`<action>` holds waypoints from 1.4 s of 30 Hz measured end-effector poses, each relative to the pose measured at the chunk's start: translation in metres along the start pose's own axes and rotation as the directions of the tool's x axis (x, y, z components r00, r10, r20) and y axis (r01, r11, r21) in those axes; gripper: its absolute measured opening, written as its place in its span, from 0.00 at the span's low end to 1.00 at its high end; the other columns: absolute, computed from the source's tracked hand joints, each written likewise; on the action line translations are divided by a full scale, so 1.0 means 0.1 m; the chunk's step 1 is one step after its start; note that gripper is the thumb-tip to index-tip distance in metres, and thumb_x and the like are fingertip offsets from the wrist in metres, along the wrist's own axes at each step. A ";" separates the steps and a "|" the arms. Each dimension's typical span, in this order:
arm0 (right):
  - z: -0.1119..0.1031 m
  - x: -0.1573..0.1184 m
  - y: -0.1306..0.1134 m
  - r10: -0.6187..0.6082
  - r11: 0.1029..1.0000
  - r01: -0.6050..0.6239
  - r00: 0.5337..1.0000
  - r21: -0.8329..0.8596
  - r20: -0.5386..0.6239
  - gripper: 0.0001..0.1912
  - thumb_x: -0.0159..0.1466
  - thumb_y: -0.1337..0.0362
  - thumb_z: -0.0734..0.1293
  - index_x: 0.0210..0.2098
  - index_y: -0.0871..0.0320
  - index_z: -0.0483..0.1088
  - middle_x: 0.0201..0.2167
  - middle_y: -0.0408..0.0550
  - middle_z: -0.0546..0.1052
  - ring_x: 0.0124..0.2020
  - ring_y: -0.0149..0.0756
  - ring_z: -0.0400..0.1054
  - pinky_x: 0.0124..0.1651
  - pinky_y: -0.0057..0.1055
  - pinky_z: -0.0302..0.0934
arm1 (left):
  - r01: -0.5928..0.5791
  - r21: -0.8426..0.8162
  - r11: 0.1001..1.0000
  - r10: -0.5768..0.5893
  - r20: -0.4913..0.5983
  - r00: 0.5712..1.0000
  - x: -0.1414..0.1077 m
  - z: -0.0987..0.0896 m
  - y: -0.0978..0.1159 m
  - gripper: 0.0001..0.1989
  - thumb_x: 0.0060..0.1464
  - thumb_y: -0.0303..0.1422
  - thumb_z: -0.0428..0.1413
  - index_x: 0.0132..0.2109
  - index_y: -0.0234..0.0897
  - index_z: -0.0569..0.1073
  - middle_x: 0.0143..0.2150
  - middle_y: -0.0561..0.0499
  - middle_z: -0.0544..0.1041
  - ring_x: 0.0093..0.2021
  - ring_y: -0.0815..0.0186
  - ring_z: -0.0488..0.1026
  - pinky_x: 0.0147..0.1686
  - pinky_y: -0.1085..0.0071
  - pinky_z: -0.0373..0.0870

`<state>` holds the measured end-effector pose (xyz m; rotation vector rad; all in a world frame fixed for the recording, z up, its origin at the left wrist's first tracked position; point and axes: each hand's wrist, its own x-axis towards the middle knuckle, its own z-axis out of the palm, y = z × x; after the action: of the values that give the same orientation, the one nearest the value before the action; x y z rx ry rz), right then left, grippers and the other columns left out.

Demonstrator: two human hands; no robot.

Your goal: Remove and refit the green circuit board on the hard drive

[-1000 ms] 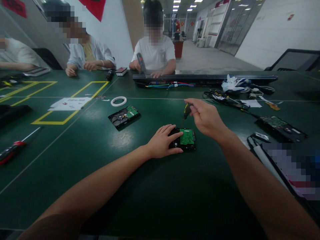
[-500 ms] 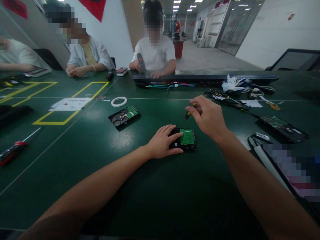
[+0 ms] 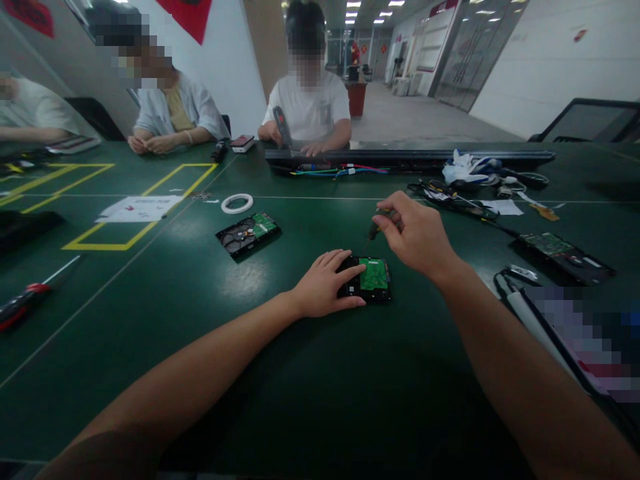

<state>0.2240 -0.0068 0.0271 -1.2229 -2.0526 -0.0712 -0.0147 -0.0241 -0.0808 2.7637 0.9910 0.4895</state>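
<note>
A hard drive with a green circuit board (image 3: 374, 274) lies on the dark green table in front of me. Spread across its left part is my left hand (image 3: 325, 283), fingers apart and resting on the drive. Above the drive's back edge, my right hand (image 3: 413, 233) pinches a small screwdriver (image 3: 373, 231) with a dark and yellow handle. The screwdriver's thin shaft points down to the drive's back edge; whether the tip touches a screw is too small to tell.
Another hard drive (image 3: 249, 235) and a white ring (image 3: 237, 203) lie at left-centre. A red-black screwdriver (image 3: 25, 305) is far left. A third drive (image 3: 563, 257) and cables (image 3: 453, 200) are right. Behind, people sit beyond a long black housing (image 3: 410, 160).
The screwdriver in my right hand is tilted a little differently, with its shaft lower toward the drive's back edge. My left hand stays on the drive.
</note>
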 end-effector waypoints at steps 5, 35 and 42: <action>0.01 -0.02 0.02 -0.015 0.996 0.011 0.999 0.085 0.049 0.13 0.71 0.66 0.63 0.53 0.56 0.72 0.41 0.52 0.82 0.36 0.44 0.75 0.42 0.41 0.65 | -0.004 0.001 1.000 0.004 -0.005 1.000 0.00 0.01 0.00 0.40 0.64 0.62 0.56 0.74 0.46 0.65 0.79 0.38 0.56 0.77 0.39 0.54 0.73 0.38 0.55; 0.01 0.02 0.07 -0.011 1.000 0.011 0.998 -0.002 -0.054 0.09 0.68 0.57 0.72 0.44 0.54 0.75 0.36 0.49 0.80 0.35 0.43 0.73 0.41 0.39 0.64 | -0.029 -0.011 1.000 0.029 -0.027 0.999 0.00 0.02 -0.01 0.38 0.64 0.61 0.57 0.72 0.45 0.68 0.78 0.36 0.56 0.77 0.39 0.55 0.72 0.37 0.56; -0.02 0.00 0.02 0.014 0.995 -0.020 0.998 0.098 0.063 0.15 0.68 0.68 0.66 0.53 0.55 0.74 0.39 0.50 0.82 0.35 0.42 0.75 0.39 0.39 0.64 | -0.026 -0.001 1.000 0.026 -0.024 0.999 0.00 0.01 -0.01 0.38 0.65 0.61 0.57 0.72 0.46 0.68 0.78 0.37 0.57 0.77 0.39 0.55 0.72 0.37 0.56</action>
<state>0.2267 -0.0073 0.0280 -1.1950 -2.0735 0.0771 -0.0150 -0.0238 -0.0824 2.7791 0.9599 0.5278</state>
